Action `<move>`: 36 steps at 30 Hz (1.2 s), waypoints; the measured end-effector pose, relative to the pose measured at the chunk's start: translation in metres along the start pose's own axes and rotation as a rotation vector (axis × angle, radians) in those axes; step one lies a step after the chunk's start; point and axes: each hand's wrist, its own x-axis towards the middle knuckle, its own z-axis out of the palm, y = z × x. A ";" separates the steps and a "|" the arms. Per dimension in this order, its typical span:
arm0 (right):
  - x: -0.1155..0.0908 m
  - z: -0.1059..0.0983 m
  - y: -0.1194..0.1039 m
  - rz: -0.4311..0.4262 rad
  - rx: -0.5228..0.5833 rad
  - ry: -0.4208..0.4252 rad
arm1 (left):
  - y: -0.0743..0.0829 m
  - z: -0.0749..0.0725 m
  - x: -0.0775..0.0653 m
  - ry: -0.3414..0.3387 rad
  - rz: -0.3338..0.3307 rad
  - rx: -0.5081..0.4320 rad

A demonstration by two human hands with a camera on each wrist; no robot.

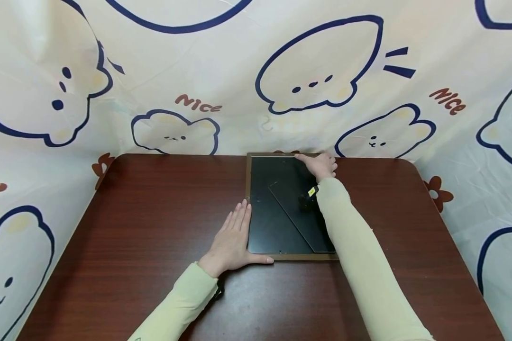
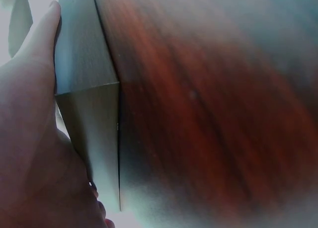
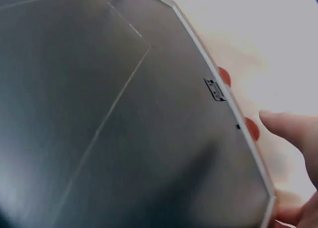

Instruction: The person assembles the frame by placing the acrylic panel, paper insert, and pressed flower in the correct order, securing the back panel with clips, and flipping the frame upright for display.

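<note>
A picture frame (image 1: 266,218) lies back side up on the table, with a black backing and a thin brown border. Its flat black easel stand (image 1: 303,222) runs slantwise across the backing. At the near left corner, my left hand (image 1: 230,239) lays straight fingers along the left side and stretches its thumb along the near edge. In the left wrist view that frame corner (image 2: 89,89) shows beside the palm. My right hand (image 1: 321,166) is at the far right corner, thumb stretched along the far edge. A small metal hanger (image 3: 215,90) sits near the border in the right wrist view.
The dark brown wooden table (image 1: 162,218) has rounded far corners. Behind it and at both sides hangs a pale curtain (image 1: 239,128) with blue cartoon outlines, close to the frame's far edge. My right sleeve (image 1: 358,246) covers part of the frame's right side.
</note>
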 end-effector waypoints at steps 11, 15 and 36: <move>-0.053 -0.020 0.033 -0.382 -0.121 -0.167 | 0.002 -0.003 -0.001 0.006 0.004 -0.032; -0.084 -0.025 0.053 -0.501 -0.223 -0.163 | 0.001 -0.001 -0.001 0.009 0.002 -0.020; -0.166 -0.033 0.152 -0.638 -0.474 -0.223 | -0.003 0.003 0.002 0.042 0.019 -0.013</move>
